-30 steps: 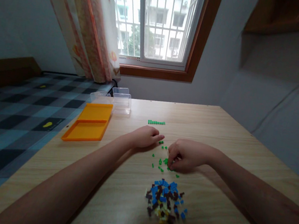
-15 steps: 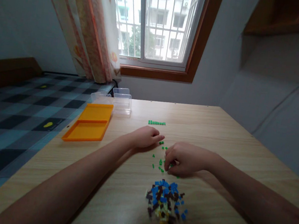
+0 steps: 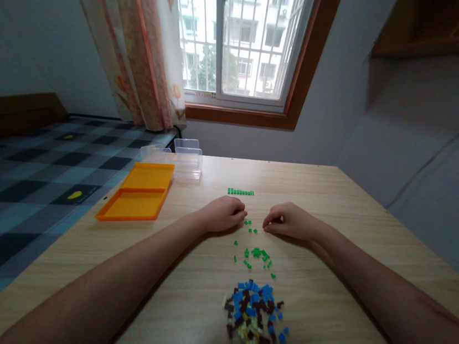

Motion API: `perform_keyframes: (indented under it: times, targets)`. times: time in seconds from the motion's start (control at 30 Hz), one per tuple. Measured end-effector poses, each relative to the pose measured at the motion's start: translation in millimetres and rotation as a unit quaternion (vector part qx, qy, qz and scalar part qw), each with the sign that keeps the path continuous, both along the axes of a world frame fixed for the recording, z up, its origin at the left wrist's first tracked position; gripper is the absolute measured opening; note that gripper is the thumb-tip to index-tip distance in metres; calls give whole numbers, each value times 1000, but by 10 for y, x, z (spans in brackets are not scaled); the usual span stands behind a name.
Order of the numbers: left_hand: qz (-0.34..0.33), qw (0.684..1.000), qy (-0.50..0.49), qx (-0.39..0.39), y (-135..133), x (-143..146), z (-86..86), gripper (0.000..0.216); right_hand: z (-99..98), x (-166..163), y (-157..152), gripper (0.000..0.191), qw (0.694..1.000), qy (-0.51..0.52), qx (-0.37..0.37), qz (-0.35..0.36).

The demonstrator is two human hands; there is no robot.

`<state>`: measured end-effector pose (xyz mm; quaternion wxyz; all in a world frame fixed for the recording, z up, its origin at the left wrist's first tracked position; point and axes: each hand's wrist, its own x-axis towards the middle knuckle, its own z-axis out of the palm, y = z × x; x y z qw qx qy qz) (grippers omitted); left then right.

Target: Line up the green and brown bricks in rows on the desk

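My left hand (image 3: 224, 216) rests on the wooden table (image 3: 334, 207) with its fingers curled, close to a few small green pieces (image 3: 251, 227). My right hand (image 3: 288, 222) lies opposite it, fingers pinched together; whether a piece sits in them is too small to tell. A scatter of loose green pieces (image 3: 257, 256) lies just in front of both hands. Farther back, a short row of green pieces (image 3: 240, 192) stands in a line. A pile of blue, brown and yellow pieces (image 3: 253, 315) lies nearest to me.
An orange tray (image 3: 140, 193) lies at the table's left edge, with a clear plastic box (image 3: 187, 159) behind it. A checked bed cover (image 3: 24, 169) is on the left. A window and curtain stand beyond the table's far edge.
My right hand has left the loose green scatter and moved away from me, toward my left hand. The left hand has barely shifted, its finger now curled in.
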<state>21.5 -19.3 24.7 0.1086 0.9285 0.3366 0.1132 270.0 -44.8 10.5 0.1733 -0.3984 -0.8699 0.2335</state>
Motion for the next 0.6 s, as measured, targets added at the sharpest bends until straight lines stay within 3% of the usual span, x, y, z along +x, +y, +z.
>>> perform_keyframes:
  times: [0.2, 0.43, 0.6]
  targets:
    - [14, 997, -41, 56, 3, -26, -100, 30, -94, -15, 0, 17, 995, 71, 46, -59]
    - [17, 998, -42, 51, 23, -36, -131, 27, -84, 58, 37, 28, 996, 89, 23, 2]
    - [33, 997, -51, 46, 11, -31, -125, 27, -105, -16, -15, 26, 994, 76, 78, -10]
